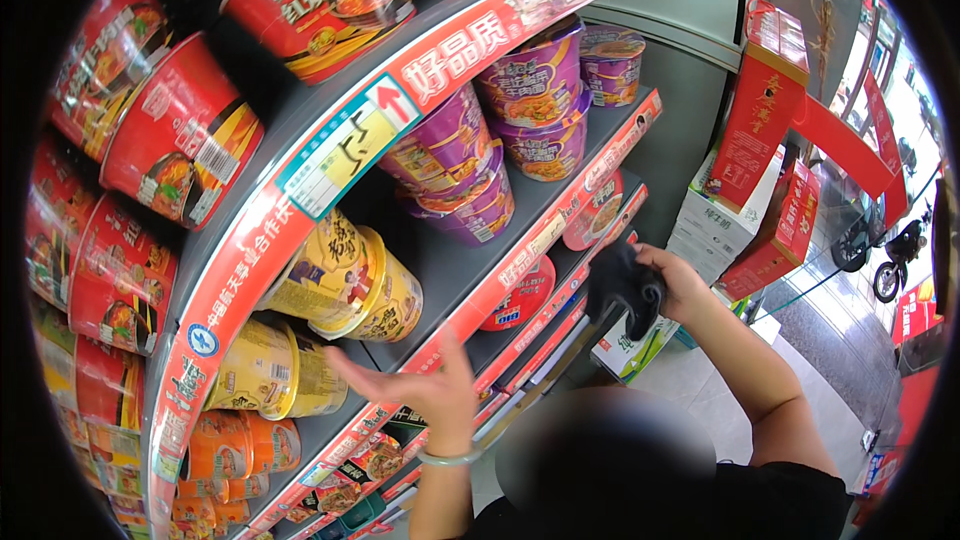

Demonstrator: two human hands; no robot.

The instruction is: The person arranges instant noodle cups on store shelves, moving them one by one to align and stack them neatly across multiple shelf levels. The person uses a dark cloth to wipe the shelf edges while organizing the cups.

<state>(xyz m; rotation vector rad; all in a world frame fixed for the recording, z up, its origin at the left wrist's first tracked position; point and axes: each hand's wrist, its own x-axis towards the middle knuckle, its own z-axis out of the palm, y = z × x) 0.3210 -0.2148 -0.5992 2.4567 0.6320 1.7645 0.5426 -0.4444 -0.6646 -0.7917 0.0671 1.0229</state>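
Observation:
My left hand (420, 394), a bracelet at its wrist, is raised with the fingers apart and holds nothing. It is slightly blurred, in front of the middle shelf (442, 285). Yellow instant noodle tubs (349, 281) are stacked on their sides or tilted just beyond its fingertips, with more yellow tubs (281, 375) to the left. In my right hand (679, 285) is a crumpled black cloth (626, 289), whose exact kind I cannot tell. The cloth hangs before the lower shelf edges at the rack's right end.
Purple noodle tubs (442, 139) stand stacked farther along the middle shelf. Above, a curved shelf edge (457, 64) juts out under red noodle tubs (322, 7). Orange tubs (217, 444) sit at lower left. Red gift boxes (757, 112) and white cartons (709, 225) are piled at right.

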